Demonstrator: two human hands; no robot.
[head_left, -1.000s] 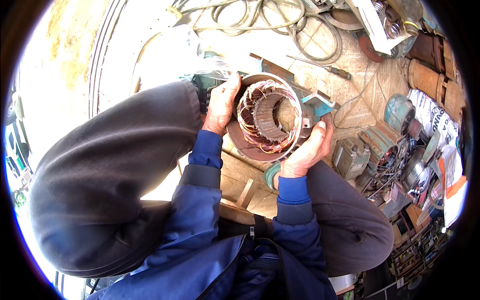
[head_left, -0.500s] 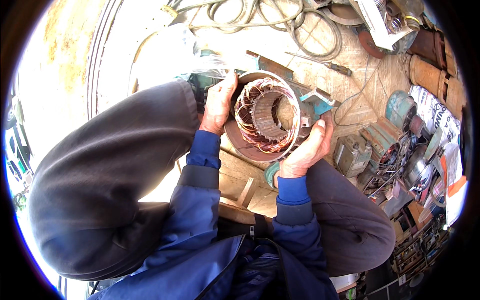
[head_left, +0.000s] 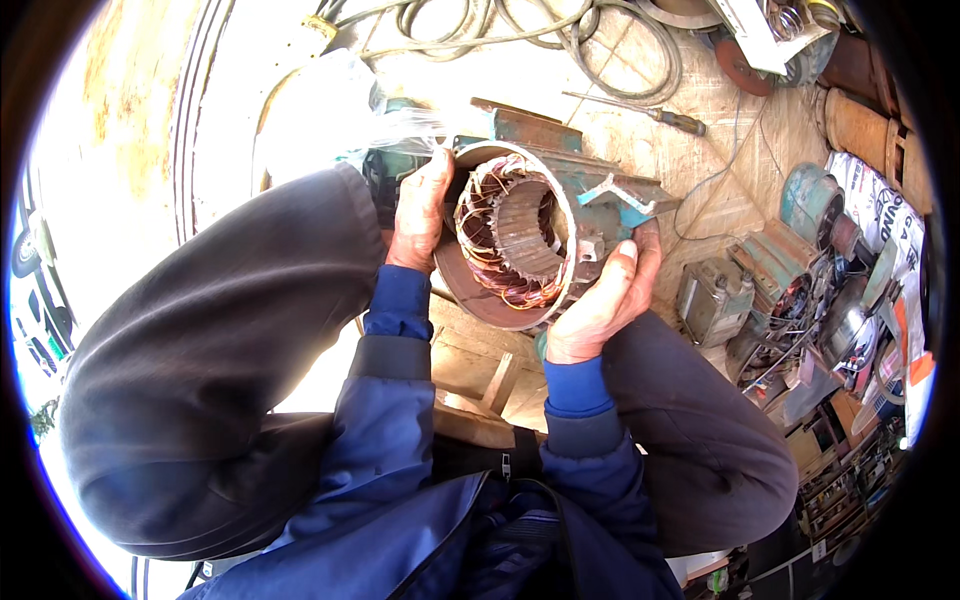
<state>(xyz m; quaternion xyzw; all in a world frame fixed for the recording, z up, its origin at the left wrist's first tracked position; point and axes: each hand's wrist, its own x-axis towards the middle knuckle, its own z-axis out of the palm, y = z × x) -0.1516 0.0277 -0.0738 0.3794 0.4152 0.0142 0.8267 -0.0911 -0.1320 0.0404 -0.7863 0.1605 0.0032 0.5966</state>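
Note:
Between my knees I hold a motor stator (head_left: pixel 530 228), a heavy round metal housing with copper windings (head_left: pixel 478 250) bundled around the inside of its open end. The open end faces up toward me, tilted to the left. My left hand (head_left: pixel 422 208) grips the housing's left rim, thumb along the edge. My right hand (head_left: pixel 610 308) cups the lower right side, close to a turquoise-painted foot bracket (head_left: pixel 625 200). Some of its fingers are hidden behind the housing. Clear plastic film (head_left: pixel 405 128) lies just beyond my left hand.
A screwdriver (head_left: pixel 680 122) lies on the floor beyond the stator, near coiled cable (head_left: pixel 630 60). To the right are a grey metal box (head_left: pixel 715 303), a turquoise motor part (head_left: pixel 808 200) and piled scrap parts. A wooden piece (head_left: pixel 497 383) stands below the stator.
Both hands have shifted slightly left with the stator. It has turned a little, so more of its outer right side and the bracket shows.

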